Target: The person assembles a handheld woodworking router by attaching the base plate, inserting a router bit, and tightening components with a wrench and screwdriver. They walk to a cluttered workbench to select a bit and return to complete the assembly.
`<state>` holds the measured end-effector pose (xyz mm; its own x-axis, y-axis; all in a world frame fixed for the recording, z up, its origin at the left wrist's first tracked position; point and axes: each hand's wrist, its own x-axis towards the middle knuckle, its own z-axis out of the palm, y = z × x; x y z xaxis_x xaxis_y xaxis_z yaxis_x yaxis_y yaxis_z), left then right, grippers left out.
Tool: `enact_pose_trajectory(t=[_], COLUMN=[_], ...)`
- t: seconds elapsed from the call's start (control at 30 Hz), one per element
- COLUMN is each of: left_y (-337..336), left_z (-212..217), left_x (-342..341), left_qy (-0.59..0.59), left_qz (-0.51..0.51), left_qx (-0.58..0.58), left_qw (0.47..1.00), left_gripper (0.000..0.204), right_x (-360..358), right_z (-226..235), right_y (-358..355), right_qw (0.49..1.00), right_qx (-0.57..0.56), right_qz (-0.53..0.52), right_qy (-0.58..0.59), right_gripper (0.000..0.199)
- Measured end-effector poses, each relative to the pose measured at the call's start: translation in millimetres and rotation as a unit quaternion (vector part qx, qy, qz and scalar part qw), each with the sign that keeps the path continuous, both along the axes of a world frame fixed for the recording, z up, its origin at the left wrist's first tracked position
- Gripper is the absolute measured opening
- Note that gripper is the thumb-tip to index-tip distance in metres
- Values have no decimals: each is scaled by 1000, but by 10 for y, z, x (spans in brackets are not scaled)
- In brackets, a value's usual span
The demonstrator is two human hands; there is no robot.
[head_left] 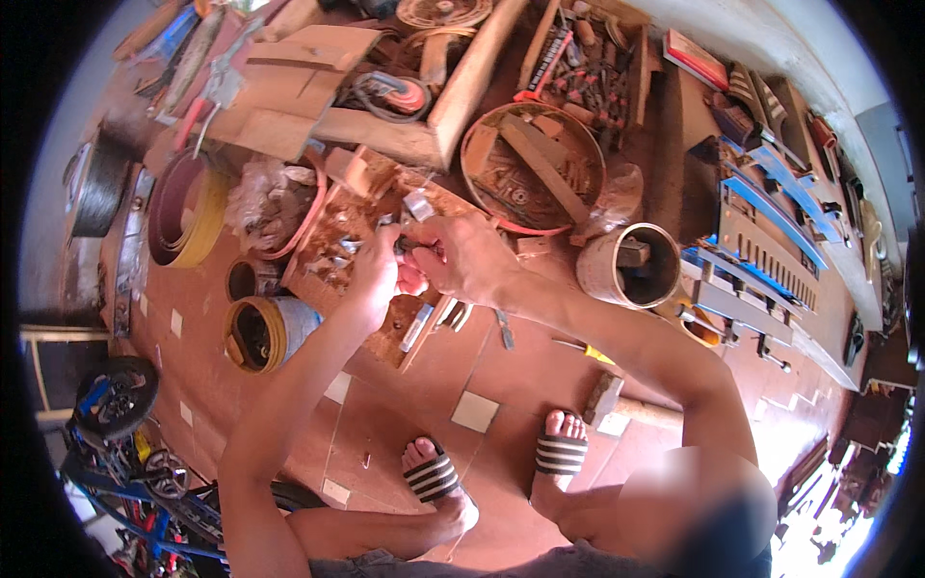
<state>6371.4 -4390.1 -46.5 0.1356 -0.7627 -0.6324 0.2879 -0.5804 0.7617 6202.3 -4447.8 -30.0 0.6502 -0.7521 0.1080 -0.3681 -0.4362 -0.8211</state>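
Observation:
My left hand (376, 275) and my right hand (461, 255) meet over a low wooden tray (332, 207) of small metal parts. Together they pinch a small dark metal part (409, 249) between the fingertips. A small shiny metal block (418, 205) lies just beyond the fingers. Both forearms reach up from the lower edge. My feet in striped sandals (432, 476) rest on the red tiled floor below.
A round rusty basin (532, 166) of scrap sits to the right, a metal cylinder (628, 266) beside it. A yellow-rimmed can (258, 332) and coiled belts (185, 207) stand left. A hammer (617, 400), a yellow-handled screwdriver (583, 350) and blue metal brackets (771, 217) lie right.

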Motion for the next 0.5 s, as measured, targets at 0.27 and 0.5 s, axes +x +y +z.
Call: enact_pose_trajectory(t=[0.27,0.5], left_y=[214,1408], left_z=[1342,4051], left_x=[-458,-1615], left_qy=[-12,62], left_qz=[-171,-210], left_qx=[90,220], left_qw=[981,951], left_gripper=[44,37], right_x=[-655,-1813], right_z=[1616,4579], right_y=[546,2035], right_qw=[986,969], right_qx=[118,143], right_qz=[-76,-196], right_qy=[92,53], right_gripper=[20,18])
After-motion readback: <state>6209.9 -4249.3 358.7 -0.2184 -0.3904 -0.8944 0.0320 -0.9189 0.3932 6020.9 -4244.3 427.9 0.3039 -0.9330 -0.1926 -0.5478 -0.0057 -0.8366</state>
